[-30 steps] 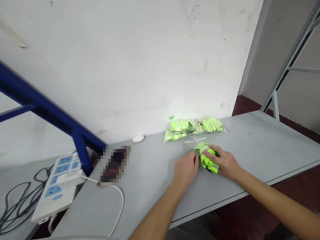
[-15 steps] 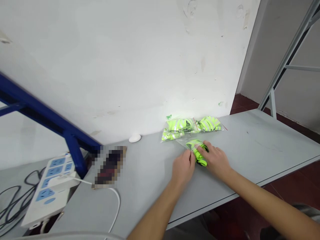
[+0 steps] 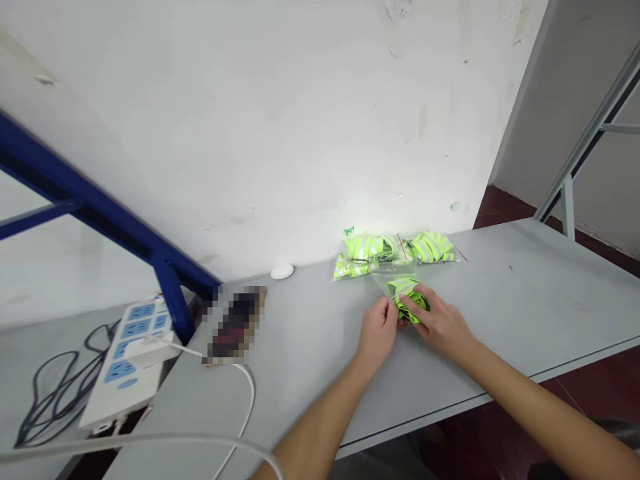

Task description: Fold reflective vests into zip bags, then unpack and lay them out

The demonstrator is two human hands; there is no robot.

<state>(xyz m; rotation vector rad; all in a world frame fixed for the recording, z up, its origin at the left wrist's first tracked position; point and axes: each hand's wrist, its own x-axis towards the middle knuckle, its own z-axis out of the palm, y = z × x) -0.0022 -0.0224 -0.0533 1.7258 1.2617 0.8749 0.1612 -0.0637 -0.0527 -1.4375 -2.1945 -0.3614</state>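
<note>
Pushed green roll (image 3: pixel 401 289) deeper into clear bag (image 3: pixel 394 271), clamping roll in fingers of right hand (image 3: pixel 444 323), pinching bag edge with left hand (image 3: pixel 377 333), likely closer to bagged.

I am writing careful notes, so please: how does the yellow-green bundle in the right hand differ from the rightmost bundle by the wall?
The held bundle is gripped by the right hand; the rightmost bundle lies untouched by the wall. The held bundle seems only partly covered by clear plastic; the rightmost bundle is inside a clear bag. Both are yellow-green with pale stripes.
</note>
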